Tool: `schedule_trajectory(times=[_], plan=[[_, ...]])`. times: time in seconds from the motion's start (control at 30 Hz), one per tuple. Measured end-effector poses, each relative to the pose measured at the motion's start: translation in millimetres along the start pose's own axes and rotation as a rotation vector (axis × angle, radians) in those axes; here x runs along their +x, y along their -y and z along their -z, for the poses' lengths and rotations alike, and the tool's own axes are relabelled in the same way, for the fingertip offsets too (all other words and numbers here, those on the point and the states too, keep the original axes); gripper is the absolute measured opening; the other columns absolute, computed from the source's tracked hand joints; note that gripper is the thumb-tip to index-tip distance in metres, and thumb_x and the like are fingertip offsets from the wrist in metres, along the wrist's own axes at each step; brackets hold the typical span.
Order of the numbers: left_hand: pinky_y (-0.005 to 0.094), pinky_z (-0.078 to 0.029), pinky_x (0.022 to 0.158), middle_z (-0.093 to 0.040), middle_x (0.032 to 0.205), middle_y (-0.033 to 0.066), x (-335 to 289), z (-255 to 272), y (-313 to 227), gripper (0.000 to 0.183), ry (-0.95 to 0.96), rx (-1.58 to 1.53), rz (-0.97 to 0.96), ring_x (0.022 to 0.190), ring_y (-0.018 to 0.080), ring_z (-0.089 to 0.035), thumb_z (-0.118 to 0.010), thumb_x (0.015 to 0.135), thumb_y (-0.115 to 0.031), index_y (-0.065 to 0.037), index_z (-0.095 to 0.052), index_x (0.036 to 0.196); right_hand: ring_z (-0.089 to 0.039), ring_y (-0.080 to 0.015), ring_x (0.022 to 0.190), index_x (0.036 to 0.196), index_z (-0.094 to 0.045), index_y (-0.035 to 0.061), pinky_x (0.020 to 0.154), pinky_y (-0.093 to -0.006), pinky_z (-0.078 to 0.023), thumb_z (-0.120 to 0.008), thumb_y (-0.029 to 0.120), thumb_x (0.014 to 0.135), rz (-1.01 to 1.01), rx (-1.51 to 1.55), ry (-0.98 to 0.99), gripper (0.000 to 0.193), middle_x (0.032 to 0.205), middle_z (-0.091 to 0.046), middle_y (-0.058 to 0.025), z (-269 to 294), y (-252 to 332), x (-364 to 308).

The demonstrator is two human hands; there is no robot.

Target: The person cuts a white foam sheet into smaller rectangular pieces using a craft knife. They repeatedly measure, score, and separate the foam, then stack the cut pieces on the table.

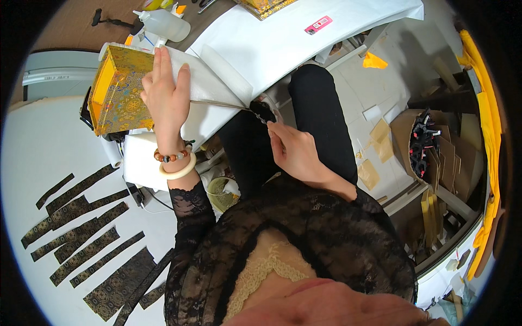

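Observation:
My left hand (166, 92) lies with fingers stretched out on a white sheet (204, 79), its wrist beside a gold patterned brocade box (125, 95). A flap of the sheet stands up to the right of the fingers. Below that, at the table's near edge, my right hand (293, 149) is closed on what look like scissors (217, 104), a long thin metal blade with a dark handle part. The blade runs left along the sheet's lower edge toward my left hand. My right fingers partly hide the grip.
A squeeze bottle (166, 26) and a black-handled tool (114, 22) lie beyond the box. Dark patterned strips (81, 233) cover the left table. A pink label (318, 25) rests on the white table (272, 43). To the right stands a cardboard box (408, 136) of black items.

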State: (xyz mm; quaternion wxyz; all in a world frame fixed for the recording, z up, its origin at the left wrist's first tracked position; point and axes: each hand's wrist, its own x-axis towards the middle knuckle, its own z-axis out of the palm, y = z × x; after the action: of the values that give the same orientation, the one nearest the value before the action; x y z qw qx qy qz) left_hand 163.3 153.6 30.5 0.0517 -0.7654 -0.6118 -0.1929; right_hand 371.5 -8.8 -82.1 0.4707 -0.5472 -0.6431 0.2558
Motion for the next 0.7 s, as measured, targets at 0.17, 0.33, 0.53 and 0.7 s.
schedule_trajectory(times=[0.17, 0.33, 0.53, 0.7], plan=[[0.0481, -0.027, 0.112, -0.041, 0.16, 0.011, -2, 1, 0, 0.065, 0.003, -0.018, -0.002, 0.129, 0.0342, -0.046, -0.051, 0.098, -0.042, -0.007, -0.045, 0.152, -0.067, -0.0343, 0.061, 0.109, -0.068, -0.0024, 0.052, -0.0342, -0.051, -0.066, -0.005, 0.087, -0.042, 0.093, -0.017, 0.022, 0.08, -0.069, -0.0191, -1, -3, 7], [0.048, -0.027, 0.111, -0.041, 0.16, 0.011, -2, 2, 0, 0.065, 0.013, -0.008, 0.006, 0.129, 0.0336, -0.046, -0.051, 0.098, -0.042, -0.007, -0.045, 0.152, -0.068, -0.0349, 0.062, 0.11, -0.068, -0.0018, 0.053, -0.0344, -0.051, -0.066, -0.005, 0.088, -0.021, 0.112, -0.031, 0.022, 0.079, -0.068, -0.0206, -1, -7, 6], [0.0482, -0.027, 0.111, -0.041, 0.16, 0.0115, -1, 1, -1, 0.066, 0.01, 0.012, -0.002, 0.13, 0.0342, -0.046, -0.051, 0.098, -0.042, -0.007, -0.044, 0.153, -0.064, -0.0349, 0.057, 0.101, -0.063, 0.004, 0.05, -0.0416, -0.051, -0.064, -0.001, 0.087, -0.004, 0.041, -0.058, 0.015, 0.067, -0.063, -0.0147, -6, 1, 8], [0.0482, -0.027, 0.111, -0.04, 0.161, 0.0109, 0, 1, 0, 0.066, 0.009, 0.002, 0.003, 0.13, 0.0341, -0.046, -0.05, 0.098, -0.043, -0.007, -0.045, 0.153, -0.065, -0.0354, 0.06, 0.104, -0.065, 0.0033, 0.052, -0.0388, -0.051, -0.065, -0.002, 0.086, -0.061, 0.014, 0.008, 0.02, 0.072, -0.064, -0.015, -5, 5, 3]])
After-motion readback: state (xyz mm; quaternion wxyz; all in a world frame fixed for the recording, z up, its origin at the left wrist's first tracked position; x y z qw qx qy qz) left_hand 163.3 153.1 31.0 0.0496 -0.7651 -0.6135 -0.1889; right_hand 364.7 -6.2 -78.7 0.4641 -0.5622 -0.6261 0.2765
